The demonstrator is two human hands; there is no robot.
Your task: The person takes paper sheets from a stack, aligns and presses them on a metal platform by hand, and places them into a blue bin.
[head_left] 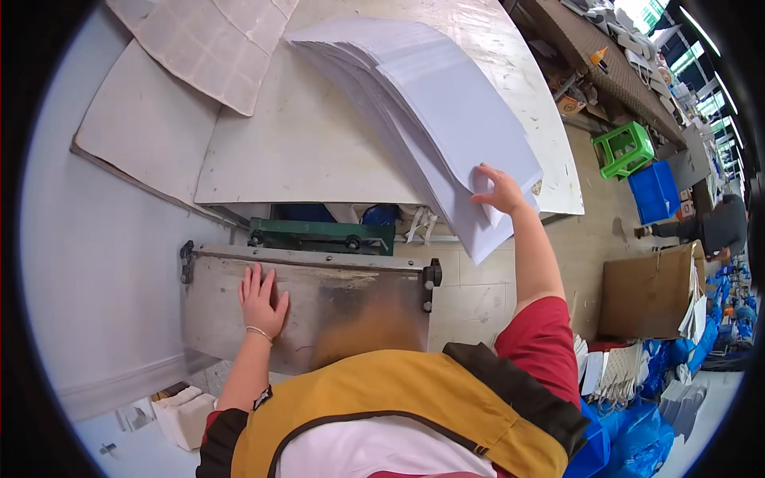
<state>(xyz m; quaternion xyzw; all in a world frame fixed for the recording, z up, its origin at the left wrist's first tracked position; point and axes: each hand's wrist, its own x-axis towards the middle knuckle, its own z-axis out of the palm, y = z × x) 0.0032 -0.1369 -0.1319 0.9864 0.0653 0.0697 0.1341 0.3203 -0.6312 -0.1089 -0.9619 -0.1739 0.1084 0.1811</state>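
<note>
A thick stack of large white sheets [454, 88] lies on the white table, bent along its length, with its near corners hanging over the edge. My right hand [500, 193] is at the stack's near right end, thumb and fingers closed on the edge of some upper sheets, which lift apart from those below. How many sheets it holds I cannot tell. My left hand [261, 303] rests flat, fingers stretched out, on a worn metal plate [215, 307]. Black knobs [432, 273] sit at the plate's far corners, and a green metal bar [319, 236] runs behind it.
Brown boards [147, 119] lean at the left of the white table [279, 151]. To the right stand a green stool [624, 150], a blue bin [655, 191] and a cardboard box [645, 291]. Another person [713, 227] is at the far right. Blue bags [641, 434] lie at lower right.
</note>
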